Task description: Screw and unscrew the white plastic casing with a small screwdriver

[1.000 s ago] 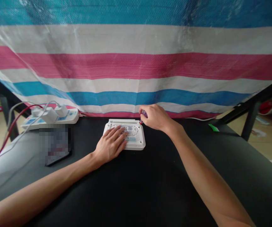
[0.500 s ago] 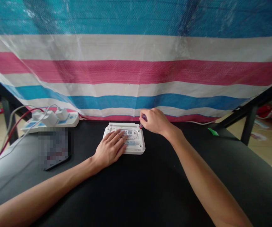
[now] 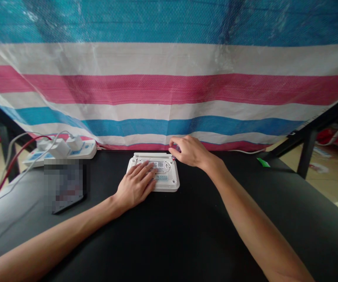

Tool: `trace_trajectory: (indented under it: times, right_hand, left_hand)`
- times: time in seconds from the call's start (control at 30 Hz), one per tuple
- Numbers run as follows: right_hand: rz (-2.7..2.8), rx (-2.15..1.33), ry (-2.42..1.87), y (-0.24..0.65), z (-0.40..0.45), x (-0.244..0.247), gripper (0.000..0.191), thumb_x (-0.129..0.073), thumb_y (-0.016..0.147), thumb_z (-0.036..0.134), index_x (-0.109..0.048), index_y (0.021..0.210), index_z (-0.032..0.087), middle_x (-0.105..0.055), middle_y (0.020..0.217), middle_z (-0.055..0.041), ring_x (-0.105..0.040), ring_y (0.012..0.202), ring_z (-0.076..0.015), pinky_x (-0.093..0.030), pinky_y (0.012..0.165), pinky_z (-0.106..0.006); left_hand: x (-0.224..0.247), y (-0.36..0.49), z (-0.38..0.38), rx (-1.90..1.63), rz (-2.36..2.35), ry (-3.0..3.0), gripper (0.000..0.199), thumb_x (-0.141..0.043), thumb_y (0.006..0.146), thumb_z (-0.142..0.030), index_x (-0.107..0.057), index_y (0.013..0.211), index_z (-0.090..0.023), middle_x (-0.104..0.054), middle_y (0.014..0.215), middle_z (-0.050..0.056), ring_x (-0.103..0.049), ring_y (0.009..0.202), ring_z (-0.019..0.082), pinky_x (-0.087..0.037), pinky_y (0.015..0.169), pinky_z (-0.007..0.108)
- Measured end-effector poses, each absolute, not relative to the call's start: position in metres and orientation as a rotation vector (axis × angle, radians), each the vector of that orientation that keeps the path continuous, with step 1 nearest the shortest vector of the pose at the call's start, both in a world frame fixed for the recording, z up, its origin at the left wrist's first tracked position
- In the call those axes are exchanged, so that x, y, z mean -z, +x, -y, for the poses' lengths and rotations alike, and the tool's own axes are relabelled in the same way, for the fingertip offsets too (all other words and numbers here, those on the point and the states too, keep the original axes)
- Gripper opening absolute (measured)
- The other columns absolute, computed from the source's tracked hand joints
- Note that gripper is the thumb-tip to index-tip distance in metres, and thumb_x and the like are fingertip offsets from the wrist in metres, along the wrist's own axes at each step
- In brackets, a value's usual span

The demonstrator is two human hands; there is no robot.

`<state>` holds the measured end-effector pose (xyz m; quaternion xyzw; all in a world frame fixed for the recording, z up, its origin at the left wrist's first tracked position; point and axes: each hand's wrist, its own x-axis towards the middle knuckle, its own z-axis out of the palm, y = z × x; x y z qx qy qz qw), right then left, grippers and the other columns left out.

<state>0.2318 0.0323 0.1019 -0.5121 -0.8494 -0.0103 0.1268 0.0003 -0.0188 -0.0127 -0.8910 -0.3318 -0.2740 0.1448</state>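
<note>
A white router (image 3: 166, 185) lies with its vented, labelled underside up on the black table. My left hand (image 3: 135, 184) rests flat on its left half, fingers stretched and slightly apart, covering part of the label. At the router's far right corner, my right hand (image 3: 191, 152) pinches a small screwdriver (image 3: 178, 149) with a purple handle between thumb and fingers. Its reddish lower end points down at the corner hole; whether it sits in a screw is too small to tell.
A white power strip (image 3: 89, 150) with several plugs and cables stands at the back left. Nearer lies a blurred-out phone-like device (image 3: 69, 188). A green scrap (image 3: 263, 162) is at the right. Striped plastic sheeting (image 3: 169, 90) hangs behind the black table (image 3: 186, 235).
The fingers of my right hand have shifted round the screwdriver handle, with thumb and forefinger reaching further forward. My left hand stays on the router. The view has moved slightly.
</note>
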Motion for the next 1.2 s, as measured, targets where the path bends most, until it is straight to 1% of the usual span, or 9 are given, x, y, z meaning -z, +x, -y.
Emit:
trace_trajectory:
  times: [0.13,0.3,0.37,0.47,0.63,0.8,0.97,1.1,1.2]
  right_hand:
    - [2.487,0.078,-1.481,0.2322,-0.0337,-0.1012,0.020,-0.050,0.085,0.014,-0.066,0.095,0.018,-0.074,0.089,-0.0066,-0.063,0.077,-0.0198,-0.033,0.066,-0.029]
    - [2.460,0.109,-1.520,0.2324,-0.0334,-0.1010,0.021,-0.047,0.093,0.027,-0.066,0.091,0.018,-0.073,0.085,-0.0078,-0.063,0.075,-0.0203,-0.032,0.064,-0.029]
    - [2.477,0.109,-1.510,0.2325,-0.0324,-0.1017,0.015,-0.053,0.087,0.024,-0.066,0.093,0.018,-0.073,0.083,-0.0068,-0.062,0.074,-0.0204,-0.031,0.063,-0.029]
    - [2.486,0.126,-1.493,0.2318,-0.0323,-0.1017,0.019,-0.053,0.086,0.018,-0.066,0.100,0.018,-0.073,0.085,-0.0064,-0.063,0.073,-0.0198,-0.032,0.063,-0.029]
    - [2.459,0.090,-1.503,0.2304,-0.0343,-0.0991,0.023,-0.052,0.094,0.033,-0.068,0.100,0.018,-0.074,0.091,-0.0086,-0.065,0.080,-0.0213,-0.036,0.067,-0.029]
    - [2.485,0.084,-1.492,0.2314,-0.0342,-0.0993,0.017,-0.054,0.087,0.018,-0.067,0.098,0.019,-0.074,0.089,-0.0066,-0.064,0.076,-0.0196,-0.036,0.067,-0.028]
    - [2.434,0.071,-1.559,0.2321,-0.0331,-0.1014,0.019,-0.051,0.092,0.028,-0.067,0.088,0.019,-0.073,0.084,-0.0072,-0.063,0.074,-0.0199,-0.034,0.065,-0.029]
    - [2.477,0.023,-1.511,0.2332,-0.0331,-0.1021,0.013,-0.054,0.084,0.016,-0.066,0.090,0.019,-0.073,0.087,-0.0056,-0.063,0.075,-0.0191,-0.035,0.066,-0.028]
    - [2.457,0.032,-1.504,0.2325,-0.0346,-0.1008,0.015,-0.051,0.089,0.018,-0.066,0.089,0.019,-0.074,0.088,-0.0066,-0.064,0.078,-0.0195,-0.037,0.068,-0.028]
  left_hand:
    - [0.0131,0.0001,0.0185,0.803,0.967,-2.586,0.038,-0.044,0.100,-0.033,-0.059,0.130,-0.015,-0.060,0.136,0.013,-0.054,0.129,0.030,-0.050,0.101,0.046]
    - [0.0137,-0.0005,0.0185,0.791,0.969,-2.582,0.037,-0.045,0.100,-0.033,-0.059,0.130,-0.015,-0.060,0.136,0.013,-0.054,0.130,0.030,-0.049,0.102,0.046]
    - [0.0140,-0.0006,0.0184,0.785,0.967,-2.582,0.037,-0.045,0.100,-0.033,-0.059,0.130,-0.015,-0.060,0.136,0.013,-0.053,0.130,0.030,-0.049,0.102,0.046]
    - [0.0143,-0.0007,0.0182,0.778,0.975,-2.587,0.038,-0.045,0.100,-0.033,-0.059,0.130,-0.015,-0.060,0.137,0.013,-0.052,0.131,0.030,-0.049,0.102,0.046]
    - [0.0142,-0.0010,0.0185,0.769,0.980,-2.584,0.037,-0.044,0.101,-0.033,-0.059,0.129,-0.015,-0.060,0.136,0.013,-0.053,0.131,0.030,-0.049,0.102,0.046]
    - [0.0135,-0.0011,0.0181,0.762,0.972,-2.586,0.038,-0.045,0.100,-0.033,-0.059,0.131,-0.014,-0.060,0.137,0.013,-0.052,0.131,0.031,-0.049,0.102,0.047]
    - [0.0138,-0.0011,0.0180,0.764,0.976,-2.591,0.039,-0.044,0.101,-0.034,-0.058,0.131,-0.015,-0.060,0.137,0.013,-0.053,0.131,0.030,-0.049,0.102,0.047]
    - [0.0136,-0.0008,0.0179,0.771,0.966,-2.584,0.038,-0.044,0.100,-0.033,-0.059,0.130,-0.014,-0.060,0.136,0.013,-0.053,0.130,0.030,-0.049,0.102,0.047]
    - [0.0134,-0.0006,0.0176,0.766,0.955,-2.582,0.038,-0.045,0.100,-0.033,-0.059,0.130,-0.014,-0.060,0.136,0.014,-0.054,0.130,0.031,-0.050,0.101,0.047]
